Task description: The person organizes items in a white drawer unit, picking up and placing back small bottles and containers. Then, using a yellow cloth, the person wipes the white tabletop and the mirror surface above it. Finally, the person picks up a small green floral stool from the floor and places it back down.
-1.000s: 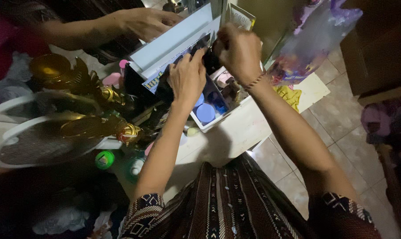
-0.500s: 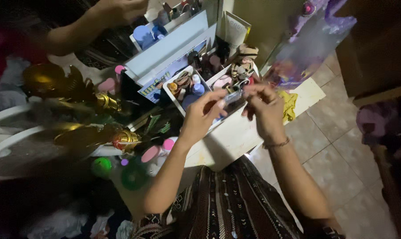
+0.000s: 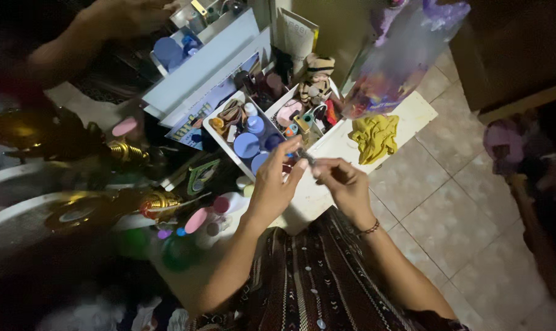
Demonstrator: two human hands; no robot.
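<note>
My left hand (image 3: 274, 184) and my right hand (image 3: 344, 182) meet above the white table's front edge (image 3: 318, 199), both pinching a small clear, slim object (image 3: 306, 157) between fingertips. Just behind them stands a white divided organiser box (image 3: 229, 146) packed with blue round lids, small bottles and pink items. A beaded bracelet circles my right wrist. My patterned dark garment fills the bottom of the view.
Another person's arm (image 3: 75, 40) reaches over a second white box (image 3: 198, 58) at the top left. A yellow cloth (image 3: 374, 136) lies on the table's right. Gold trophies (image 3: 130, 153), a white fan, and coloured caps crowd the left. Tiled floor lies to the right.
My hands have drawn back from the organiser toward my body, taking the small clear object out with them. The other person's arm has shifted up and left.
</note>
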